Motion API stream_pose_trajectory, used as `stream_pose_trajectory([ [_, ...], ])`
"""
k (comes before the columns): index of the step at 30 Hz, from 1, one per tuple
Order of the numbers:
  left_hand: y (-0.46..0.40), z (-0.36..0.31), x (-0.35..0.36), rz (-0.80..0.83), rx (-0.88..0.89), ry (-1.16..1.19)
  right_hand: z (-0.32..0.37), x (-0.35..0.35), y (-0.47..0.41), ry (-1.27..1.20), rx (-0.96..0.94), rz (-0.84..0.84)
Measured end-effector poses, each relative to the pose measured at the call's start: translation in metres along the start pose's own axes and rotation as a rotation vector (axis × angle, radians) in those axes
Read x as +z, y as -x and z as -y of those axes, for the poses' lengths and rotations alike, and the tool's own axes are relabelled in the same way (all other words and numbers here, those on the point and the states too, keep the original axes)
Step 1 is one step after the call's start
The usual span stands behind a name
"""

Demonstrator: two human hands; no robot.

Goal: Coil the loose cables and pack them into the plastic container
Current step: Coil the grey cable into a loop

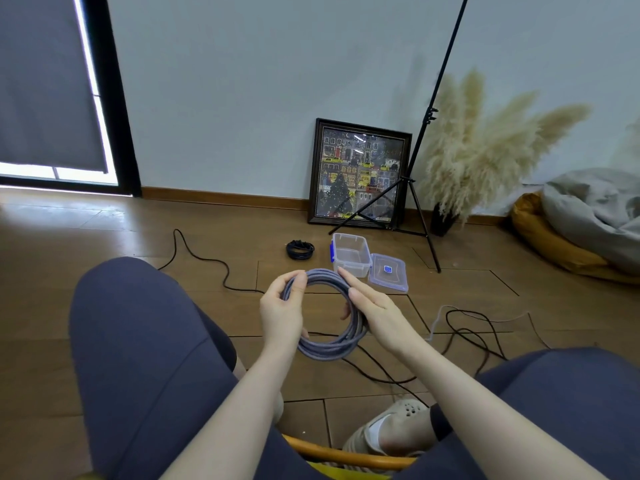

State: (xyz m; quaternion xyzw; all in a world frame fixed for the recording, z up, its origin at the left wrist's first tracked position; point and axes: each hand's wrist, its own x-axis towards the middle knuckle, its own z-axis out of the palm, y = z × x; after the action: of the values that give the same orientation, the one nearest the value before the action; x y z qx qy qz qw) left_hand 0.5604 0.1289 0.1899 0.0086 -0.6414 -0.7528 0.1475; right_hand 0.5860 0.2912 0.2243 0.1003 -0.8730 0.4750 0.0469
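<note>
Cables are what I'm sorting, and the grey cable coil (329, 317) sits between my hands, above the floor (138, 233) and between my knees. My left hand (282, 306) pinches the loops at the upper left; my right hand (372, 313) lies along the right side, fingers nearly straight, thumb hooked inside the ring. Nothing ties the loops, so if either grip eases they could spring apart. The plastic container (350, 254) stands open just beyond, its lid (388, 273) beside it, and looks narrower than my coil, so forcing it in may unravel it. Loose black cables (464, 327) trail near my foot (388, 427) and could snag.
</note>
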Motion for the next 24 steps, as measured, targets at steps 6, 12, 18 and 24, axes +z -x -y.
stream_pose_trajectory([
  [6, 0.0, -0.003, 0.0, 0.203, 0.018, 0.019, 0.0, 0.016, 0.003, 0.309, -0.013, -0.198],
  [12, 0.011, -0.006, 0.003, 0.223, 0.089, -0.021, -0.003, 0.022, 0.004, 0.409, 0.004, -0.281],
  [18, 0.015, -0.008, 0.007, 0.071, 0.094, -0.039, 0.003, 0.033, 0.009, 0.528, -0.013, -0.324],
  [24, 0.015, -0.011, 0.006, 0.135, 0.062, 0.05, 0.005, 0.032, 0.009, 0.517, -0.025, -0.377],
])
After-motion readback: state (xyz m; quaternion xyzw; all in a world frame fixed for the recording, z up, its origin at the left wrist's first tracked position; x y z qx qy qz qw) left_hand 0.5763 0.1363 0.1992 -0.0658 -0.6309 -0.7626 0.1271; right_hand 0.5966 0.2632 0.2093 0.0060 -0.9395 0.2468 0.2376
